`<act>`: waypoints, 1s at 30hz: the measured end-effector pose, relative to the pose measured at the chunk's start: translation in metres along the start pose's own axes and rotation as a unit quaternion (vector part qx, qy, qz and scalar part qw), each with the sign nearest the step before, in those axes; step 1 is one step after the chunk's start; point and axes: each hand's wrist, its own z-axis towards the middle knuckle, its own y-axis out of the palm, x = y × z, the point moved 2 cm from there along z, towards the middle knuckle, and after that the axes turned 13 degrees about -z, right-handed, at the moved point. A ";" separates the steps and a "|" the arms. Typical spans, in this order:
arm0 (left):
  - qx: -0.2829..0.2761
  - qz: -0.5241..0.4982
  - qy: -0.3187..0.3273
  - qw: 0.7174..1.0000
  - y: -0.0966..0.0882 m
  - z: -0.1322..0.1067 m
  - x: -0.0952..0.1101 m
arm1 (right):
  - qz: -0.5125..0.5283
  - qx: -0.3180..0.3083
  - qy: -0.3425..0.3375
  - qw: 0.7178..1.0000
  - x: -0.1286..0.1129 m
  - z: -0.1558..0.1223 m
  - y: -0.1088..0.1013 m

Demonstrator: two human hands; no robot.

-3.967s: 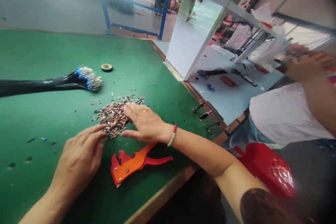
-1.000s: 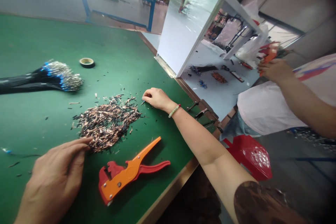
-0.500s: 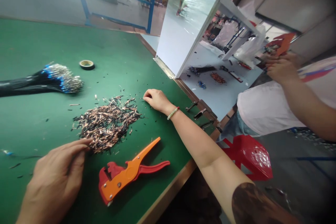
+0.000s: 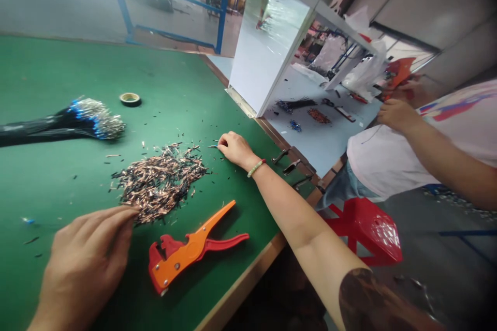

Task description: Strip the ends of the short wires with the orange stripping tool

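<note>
From the middle of the scrap heap (image 4: pixel 160 182), the counter (image 4: pixel 174 75) offers a lane toward 12 o'clock, between the tape roll (image 4: pixel 131 104) at 11 and the white panel (image 4: pixel 254 59) at 1 to 2. Another opens toward 9, under the wire bundle (image 4: pixel 54 126). The left hand (image 4: pixel 91 248) blocks 8, the right hand (image 4: pixel 235 150) 2 to 3, the pliers (image 4: pixel 192 248) 5.

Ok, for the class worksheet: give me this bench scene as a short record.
Surface: green tabletop
Left hand: at the near edge of a loose pile of copper and black wire clippings
Right hand: fingers curled, right of the pile; contents unclear
Tool: orange and red wire stripper, nearer than the pile
Bundle: black wires with blue and silver ends, left
Roll: round black tape, beyond the pile
</note>
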 end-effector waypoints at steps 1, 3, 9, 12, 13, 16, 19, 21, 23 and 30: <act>0.007 0.016 0.034 0.999 -0.001 0.001 0.005 | 0.000 0.005 0.004 1.000 -0.001 0.001 0.000; 0.018 0.048 0.083 0.995 -0.003 0.001 0.013 | -0.001 0.014 0.009 1.000 -0.001 0.002 -0.001; 0.018 0.060 0.103 0.993 -0.007 -0.005 0.025 | -0.010 0.017 0.008 1.000 0.000 -0.007 -0.007; 0.026 0.071 0.129 0.989 -0.011 -0.007 0.033 | 0.014 0.051 0.031 0.998 -0.001 -0.015 -0.013; 0.026 0.057 0.148 0.987 -0.012 -0.006 0.037 | 0.030 0.061 0.037 0.997 -0.002 -0.019 -0.015; 0.021 -0.023 0.203 0.979 -0.015 -0.004 0.055 | 0.070 0.064 0.034 0.995 -0.006 -0.036 -0.021; 0.014 -0.087 0.194 0.977 -0.017 -0.002 0.070 | 0.150 0.009 -0.003 0.989 -0.019 -0.062 -0.026; 0.000 -0.121 0.184 0.975 -0.015 -0.001 0.077 | 0.311 -0.097 -0.039 0.945 -0.036 -0.082 -0.027; -0.015 -0.137 0.202 0.970 -0.011 -0.002 0.081 | 0.437 -0.197 -0.059 0.876 -0.057 -0.101 -0.028; -0.036 -0.152 0.239 0.958 0.002 -0.004 0.086 | 0.673 -0.219 0.087 0.701 -0.090 -0.096 -0.023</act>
